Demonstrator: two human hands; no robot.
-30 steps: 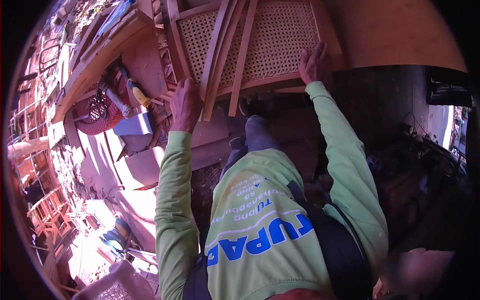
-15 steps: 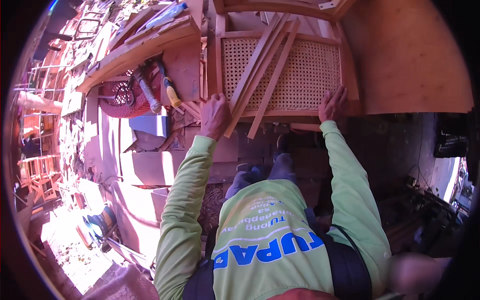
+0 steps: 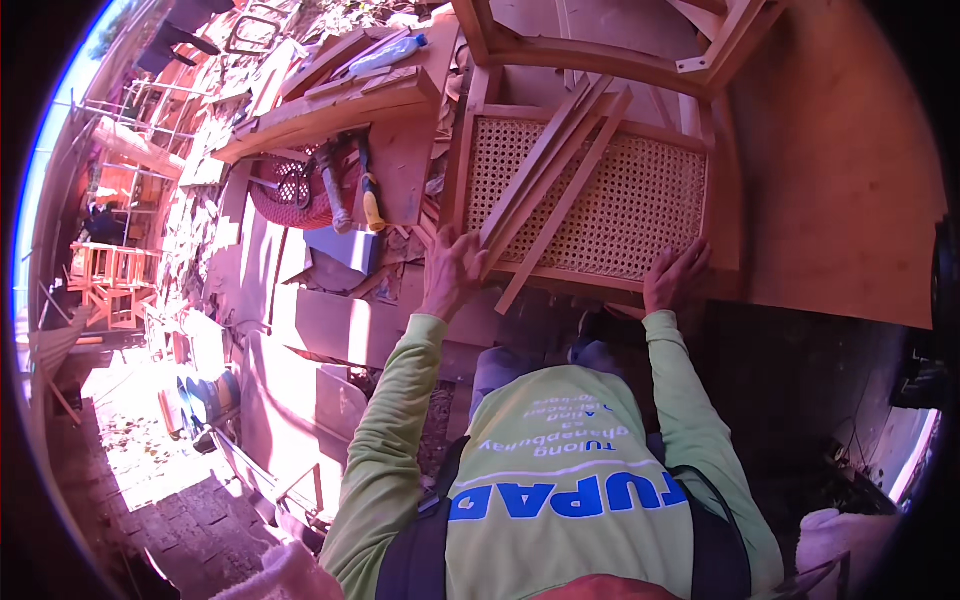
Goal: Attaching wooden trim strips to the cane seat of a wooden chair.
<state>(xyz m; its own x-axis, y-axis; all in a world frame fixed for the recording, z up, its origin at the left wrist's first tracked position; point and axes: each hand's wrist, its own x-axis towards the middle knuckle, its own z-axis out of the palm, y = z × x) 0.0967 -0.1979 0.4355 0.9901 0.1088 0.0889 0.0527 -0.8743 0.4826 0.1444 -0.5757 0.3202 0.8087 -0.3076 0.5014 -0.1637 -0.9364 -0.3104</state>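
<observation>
A wooden chair frame with a woven cane seat (image 3: 630, 200) lies on the bench before me. Several long thin wooden strips (image 3: 560, 205) lie slanting across the cane, their ends past its front edge. My left hand (image 3: 455, 265) has its fingers bent over the left front corner of the seat frame, beside the strip ends. My right hand (image 3: 676, 270) grips the front right corner, fingertips at the cane's edge. Above the seat is another part of wooden framing (image 3: 590, 65) with a small metal bracket.
A bare plywood board (image 3: 830, 200) extends to the right. At left are a curved board (image 3: 320, 110), a hammer (image 3: 370, 200) with yellow handle, another tool (image 3: 335, 200), red mesh (image 3: 290, 205), a blue block (image 3: 340, 250), a plastic bottle (image 3: 390, 55) and wooden chair frames (image 3: 110, 275) farther off.
The view has shifted, so the seat and both hands sit lower and farther right in the picture, showing more framing at top. Both hands remain on the seat frame.
</observation>
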